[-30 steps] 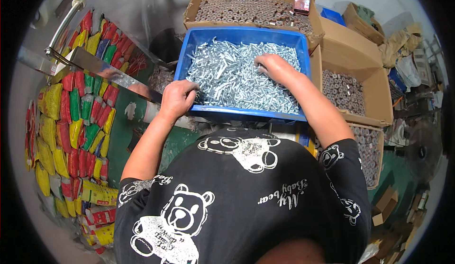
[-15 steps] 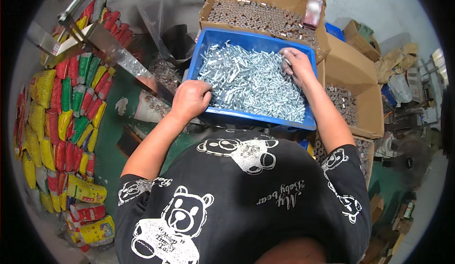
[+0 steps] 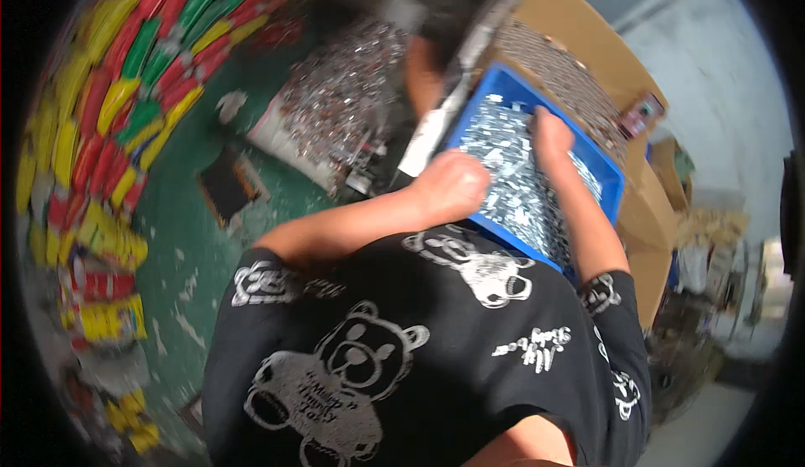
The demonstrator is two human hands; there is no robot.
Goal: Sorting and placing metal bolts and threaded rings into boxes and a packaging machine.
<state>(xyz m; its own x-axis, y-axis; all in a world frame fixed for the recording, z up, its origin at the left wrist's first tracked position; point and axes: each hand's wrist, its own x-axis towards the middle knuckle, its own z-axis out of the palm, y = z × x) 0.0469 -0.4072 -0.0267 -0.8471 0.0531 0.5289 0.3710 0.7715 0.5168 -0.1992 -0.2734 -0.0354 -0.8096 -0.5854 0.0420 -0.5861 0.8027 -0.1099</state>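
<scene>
A blue plastic bin (image 3: 610,189) holds a heap of small shiny metal screws (image 3: 513,172). At the bin's left rim is my left hand (image 3: 455,184), rounded into a fist over the edge of the heap; whatever its fingers hold is hidden. My right hand (image 3: 552,138) reaches down into the screws near the far side of the bin. Motion smears it, and its fingertips do not show.
Behind the bin stands a cardboard box (image 3: 587,23) of small cylindrical parts, with a small pink box (image 3: 642,116) on it. A clear bag of metal pieces (image 3: 335,102) lies on the green floor to the left. Colourful packets (image 3: 117,102) are stacked beyond.
My view has swung left, so the bin appears turned and farther right, with more floor showing. My left hand remains by the bin's left side; my right hand has moved in over the screws.
</scene>
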